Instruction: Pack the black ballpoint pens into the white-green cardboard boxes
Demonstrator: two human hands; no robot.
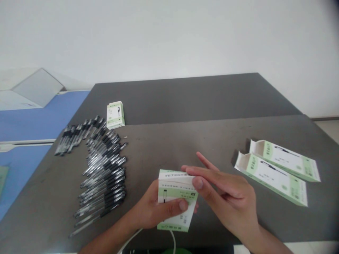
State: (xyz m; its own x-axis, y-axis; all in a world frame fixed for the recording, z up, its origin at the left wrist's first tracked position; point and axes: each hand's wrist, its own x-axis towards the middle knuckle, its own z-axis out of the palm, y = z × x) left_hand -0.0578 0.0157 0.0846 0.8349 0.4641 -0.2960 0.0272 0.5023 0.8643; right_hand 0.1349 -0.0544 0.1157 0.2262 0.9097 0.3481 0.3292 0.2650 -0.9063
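My left hand [150, 208] grips a white and green cardboard pen box [173, 185] from below, its thumb across the printed face. My right hand [225, 187] is spread flat, with its fingertips at the box's top end and nothing held in its palm. Left of my hands, several black gel pens [103, 176] lie in a loose fanned row on the dark grey table [185, 141]. A closed pen box [115, 115] stands near the far edge. Two unfolded pen boxes [284, 160] with open ends lie to the right of my right hand.
Two dark grey tabletops meet in a seam across the middle. A blue surface [26, 123] lies beyond the left table edge. A white cable [173, 238] runs near the front edge, beside a green object [176, 251]. A white wall rises behind.
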